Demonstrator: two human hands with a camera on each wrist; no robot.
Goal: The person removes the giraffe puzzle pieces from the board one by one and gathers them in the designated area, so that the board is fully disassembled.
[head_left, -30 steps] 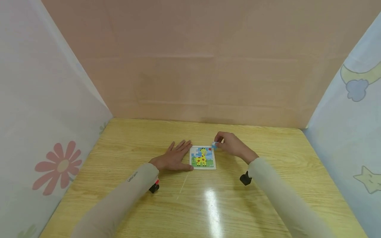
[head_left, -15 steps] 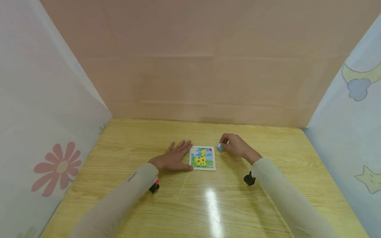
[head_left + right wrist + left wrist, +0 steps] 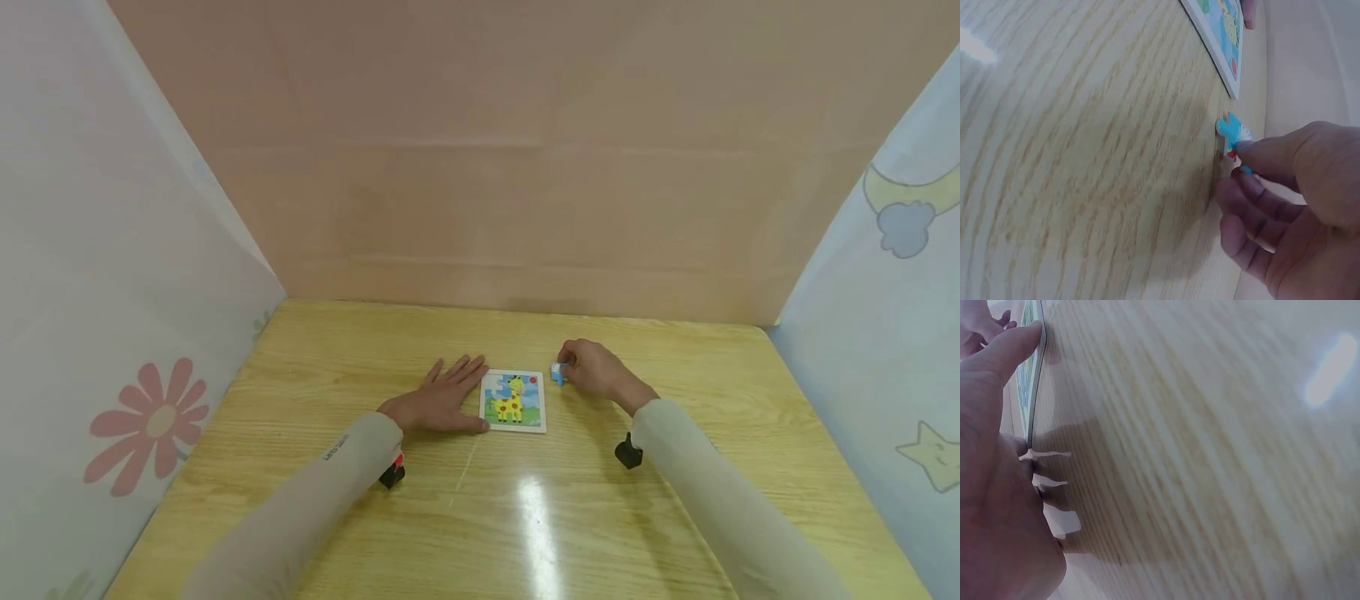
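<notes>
A framed giraffe jigsaw puzzle (image 3: 513,402) lies flat on the table, its upper-left part showing a white gap in the picture. Spread flat along the puzzle's left side, my left hand (image 3: 438,404) touches the frame with its thumb and fingers extended. To the right of the frame, my right hand (image 3: 596,371) pinches a blue jigsaw piece (image 3: 1231,130) between thumb and fingers. The piece has a white patch and a bit of red, and is held tilted just off the puzzle's upper-right corner. Part of it is hidden by the thumb.
The wooden table (image 3: 480,517) extends around both hands, with a bright light reflection in front. A brown backdrop (image 3: 480,167) stands behind it. Printed cloth walls close off the left and right sides.
My right hand has moved a little to the right, away from the puzzle's upper-right corner, turning the blue jigsaw piece as it goes. My left hand stays in place.
</notes>
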